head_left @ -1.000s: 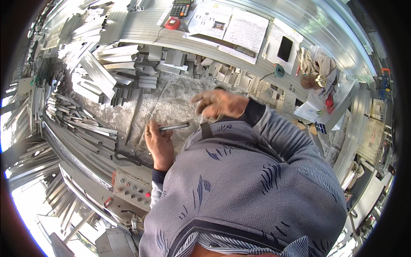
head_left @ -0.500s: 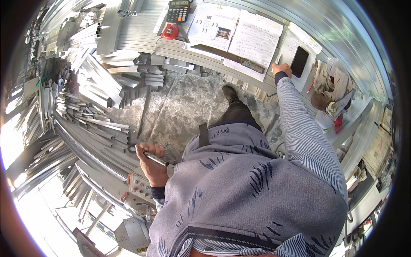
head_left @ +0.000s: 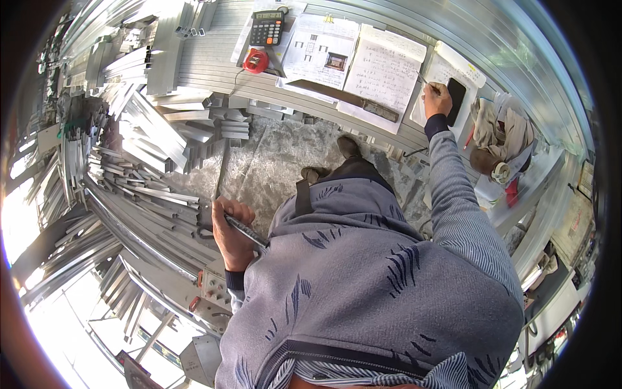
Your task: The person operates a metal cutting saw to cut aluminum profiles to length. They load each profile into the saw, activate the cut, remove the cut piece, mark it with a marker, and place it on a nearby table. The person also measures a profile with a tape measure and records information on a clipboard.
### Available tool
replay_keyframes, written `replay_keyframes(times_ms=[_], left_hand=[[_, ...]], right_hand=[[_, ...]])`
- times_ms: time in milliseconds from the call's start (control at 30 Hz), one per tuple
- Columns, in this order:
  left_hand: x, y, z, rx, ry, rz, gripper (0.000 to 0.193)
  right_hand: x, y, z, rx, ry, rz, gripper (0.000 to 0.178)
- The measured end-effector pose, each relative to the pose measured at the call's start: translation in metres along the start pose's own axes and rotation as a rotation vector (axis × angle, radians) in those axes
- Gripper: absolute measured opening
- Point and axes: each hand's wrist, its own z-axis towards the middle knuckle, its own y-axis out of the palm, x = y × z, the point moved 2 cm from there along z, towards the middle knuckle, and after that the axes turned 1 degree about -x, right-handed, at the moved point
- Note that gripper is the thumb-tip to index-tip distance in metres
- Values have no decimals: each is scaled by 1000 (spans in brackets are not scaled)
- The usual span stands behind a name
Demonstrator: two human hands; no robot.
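Observation:
My right hand (head_left: 438, 101) is closed in a pinch at the bench, with a thin pen (head_left: 422, 78) sticking out toward the papers. It lies beside a black phone (head_left: 457, 97) on a white pad (head_left: 453, 61). Left of it, a handwritten sheet (head_left: 385, 65) and a printed drawing sheet (head_left: 322, 48) lie side by side, with a flat dark metal strip (head_left: 350, 98) across their lower edges. My left hand (head_left: 234, 235) is wrapped round a short silver-grey metal rod (head_left: 245, 229), held low at my left side; its exact kind does not show.
A calculator (head_left: 268, 28) and a red tape measure (head_left: 256, 61) sit at the bench's left. Cloth gloves (head_left: 487, 123) and a brown-capped bottle (head_left: 489, 162) stand right. Metal profiles (head_left: 149, 188) are heaped left of the floor, near a control box with buttons (head_left: 216, 288).
My right hand has moved right and turned toward the phone, and the pen now shows. My left hand has tilted the rod and shifted slightly. A second shoe has come into view.

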Motion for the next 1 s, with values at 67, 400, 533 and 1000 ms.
replay_keyframes(times_ms=[67,400,533,1000], left_hand=[[0,4,3,-32,8,4,42],[-7,2,5,-30,-27,21,42],[-9,-1,-1,-26,-49,14,42],[-19,-15,-14,85,-54,-6,42]], right_hand=[[-10,-4,12,-10,108,284,12],[-22,15,38,-203,419,625,20],[-10,36,40,-146,312,392,20],[43,68,62,-159,257,286,27]])
